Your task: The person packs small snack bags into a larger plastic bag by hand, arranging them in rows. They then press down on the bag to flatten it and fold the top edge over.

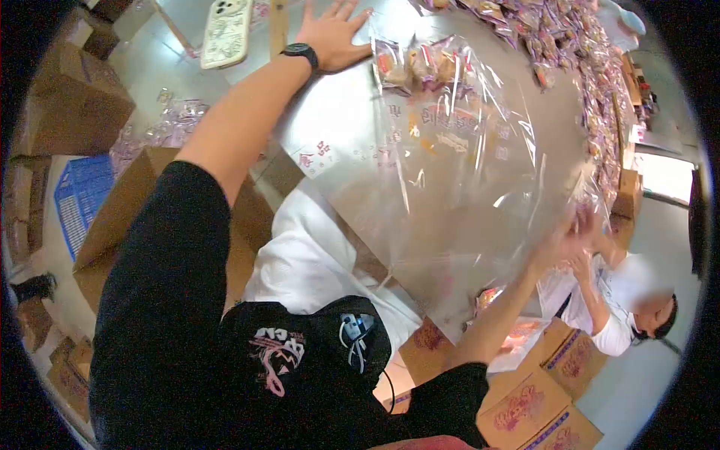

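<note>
My left hand (334, 37), with a black watch (301, 52) at its wrist, lies flat on the metal table (315, 112), fingers spread. Its thumb side is beside the end of a large clear plastic bag (465, 187). Several small wrapped snack packets (439, 66) sit at that end of the bag, near printed characters. My right hand (576, 229) is stretched out past the bag's other side, by shiny clear plastic (589, 187) and the packet pile. Motion smears its fingers, so I cannot make out what they hold, if anything.
A long heap of purple-wrapped packets (551, 34) runs along the table's far side. A phone in a patterned case (226, 34) lies near my left arm. Cardboard boxes (517, 405) stand around, with a blue crate (79, 202). A co-worker in white (619, 300) is at the right.
</note>
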Demonstrator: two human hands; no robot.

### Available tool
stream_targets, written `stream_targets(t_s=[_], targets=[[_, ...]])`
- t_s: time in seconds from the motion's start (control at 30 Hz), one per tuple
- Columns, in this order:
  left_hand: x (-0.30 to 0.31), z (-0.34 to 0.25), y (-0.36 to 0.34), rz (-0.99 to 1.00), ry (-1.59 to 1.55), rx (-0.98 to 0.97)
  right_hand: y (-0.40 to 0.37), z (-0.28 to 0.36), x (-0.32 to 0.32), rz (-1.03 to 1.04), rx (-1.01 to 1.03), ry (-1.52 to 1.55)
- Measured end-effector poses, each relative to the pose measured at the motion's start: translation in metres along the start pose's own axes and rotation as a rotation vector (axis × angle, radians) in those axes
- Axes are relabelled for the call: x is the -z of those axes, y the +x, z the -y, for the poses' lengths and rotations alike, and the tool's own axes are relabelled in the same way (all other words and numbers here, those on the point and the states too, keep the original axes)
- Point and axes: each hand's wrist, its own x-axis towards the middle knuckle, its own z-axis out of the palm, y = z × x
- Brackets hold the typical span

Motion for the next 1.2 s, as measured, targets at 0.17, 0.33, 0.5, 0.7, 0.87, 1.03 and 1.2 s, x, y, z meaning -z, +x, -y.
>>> stream_targets(t_s=[0.17, 0.33, 0.5, 0.7, 0.87, 1.03, 1.2], targets=[[-0.018, 0.002, 0.002, -0.114, 0.210, 0.003, 0.102, 0.006, -0.131, 0.315, 0.108, -0.130], [-0.011, -0.003, -0.008, -0.118, 0.189, 0.003, 0.154, 0.025, -0.245, 0.569, 0.159, -0.312], [-0.011, -0.002, -0.005, -0.168, 0.084, -0.012, 0.195, -0.033, -0.357, 0.651, 0.027, -0.334], [0.003, -0.001, -0.006, -0.113, 0.005, 0.001, 0.183, 0.032, -0.452, 0.793, 0.198, -0.154], [0.002, -0.002, -0.005, -0.115, -0.059, 0.003, 0.160, 0.083, -0.478, 0.842, 0.427, -0.418], [0.001, -0.002, -0.005, -0.139, -0.057, -0.003, 0.161, 0.093, -0.510, 1.006, 0.431, -0.469], [0.004, -0.002, -0.006, -0.124, -0.067, 0.003, 0.150, 0.095, -0.517, 0.777, 0.338, -0.513]])
